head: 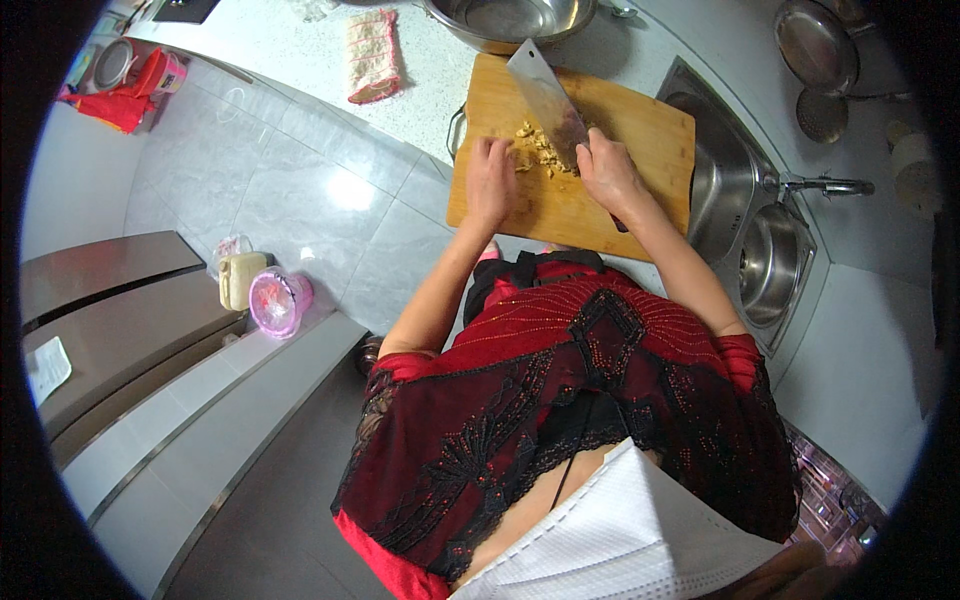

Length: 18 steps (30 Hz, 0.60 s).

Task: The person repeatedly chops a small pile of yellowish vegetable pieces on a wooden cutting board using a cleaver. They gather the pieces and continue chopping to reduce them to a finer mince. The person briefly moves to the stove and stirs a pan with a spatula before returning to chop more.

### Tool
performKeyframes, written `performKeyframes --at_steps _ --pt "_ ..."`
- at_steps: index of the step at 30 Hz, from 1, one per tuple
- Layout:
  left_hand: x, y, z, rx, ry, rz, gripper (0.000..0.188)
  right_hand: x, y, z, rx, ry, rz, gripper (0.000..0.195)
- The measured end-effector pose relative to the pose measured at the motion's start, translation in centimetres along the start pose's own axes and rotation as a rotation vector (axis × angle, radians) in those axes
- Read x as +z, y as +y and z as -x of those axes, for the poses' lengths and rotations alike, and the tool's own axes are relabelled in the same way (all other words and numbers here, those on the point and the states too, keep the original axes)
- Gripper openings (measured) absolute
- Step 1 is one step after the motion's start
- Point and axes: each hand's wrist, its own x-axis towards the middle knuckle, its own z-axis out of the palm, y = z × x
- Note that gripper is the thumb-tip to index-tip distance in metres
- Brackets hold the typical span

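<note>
A wooden cutting board (pixel 637 112) lies on the counter before me, its right side reaching over the sink. My right hand (pixel 609 174) grips a kitchen cleaver (pixel 547 97) by its handle, and the handle's dark end shows below my wrist. The broad blade slants up and left across the board, its tip near a metal basin. Small yellowish-brown chopped food pieces (pixel 538 147) lie in a loose heap beside and partly behind the blade. At the left of the heap is my left hand (pixel 493 180), fingers bent down toward the board; whether they pinch anything is hidden.
Behind the board stands a stainless steel basin (pixel 495 26). A folded cloth (pixel 373 56) lies on the speckled counter (pixel 435 97). To the right are a double-bowl sink (pixel 720 187) and a faucet (pixel 825 184). A pink bin (pixel 277 304) and a plastic jug (pixel 241 280) sit at lower left.
</note>
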Motion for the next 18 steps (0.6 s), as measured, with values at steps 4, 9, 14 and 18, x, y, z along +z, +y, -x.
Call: performKeyframes --at_steps 4,9,14,18 --pt "1.2 -0.8 -3.1 0.058 -0.092 -0.133 0.009 0.0 -0.6 -0.1 0.008 -0.015 -0.003 0.022" --pt "1.6 -1.6 -1.7 0.080 -0.257 -0.188 0.008 -0.1 -1.1 -0.3 -0.029 -0.024 0.063 0.022" --pt "0.9 -2.0 0.1 -0.012 -0.164 0.010 0.013 0.7 -1.7 -0.9 0.015 -0.120 0.107 0.021" --pt "-0.7 -1.6 0.4 0.006 -0.136 -0.061 0.016 0.7 -2.3 -1.6 -0.046 -0.102 0.109 0.021"
